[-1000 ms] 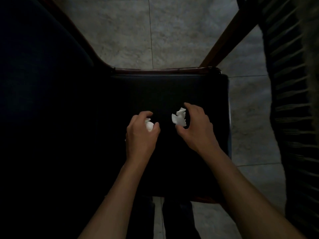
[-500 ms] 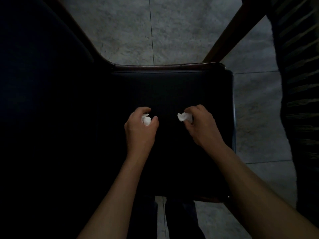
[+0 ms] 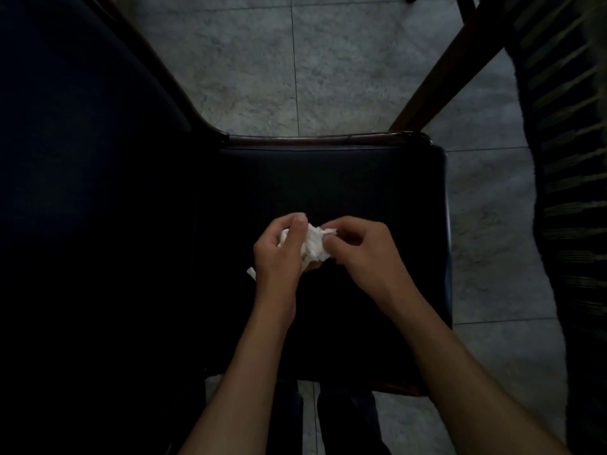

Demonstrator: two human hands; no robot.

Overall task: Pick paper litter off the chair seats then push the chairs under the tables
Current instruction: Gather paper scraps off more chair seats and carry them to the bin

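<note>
Both hands are working over the middle of the dark chair seat (image 3: 328,178). The left hand (image 3: 279,254) is curling its fingers and thumb around a wad of crumpled white paper (image 3: 315,246), and a small white scrap is sticking out below its outer edge. The right hand (image 3: 364,254) is pinching the right side of the same wad with curled fingertips (image 3: 331,239); hands are touching or nearly so across the paper. Whether the wad is one piece or two pressed together, I cannot tell. The paper is sitting in the hands just above the seat centre, not lying loose on the cushion. Seat edges: far edge is running along a wooden rail (image 3: 328,139), right edge is dropping off to grey floor tiles (image 3: 295,60), near edge is ending just ahead of the person's dark trouser legs (image 3: 345,418). Open tile floor is showing beyond the far rail and along the seat's right side. Crowding the seat: a large dark padded surface (image 3: 82,159) is butting against its left side, a wooden leg or strut (image 3: 437,77) is slanting up from the far-right corner, and a dark slatted piece of furniture (image 3: 571,192) is standing right of the seat across a strip of floor. Light is low, so the left side is mostly unreadable.
</note>
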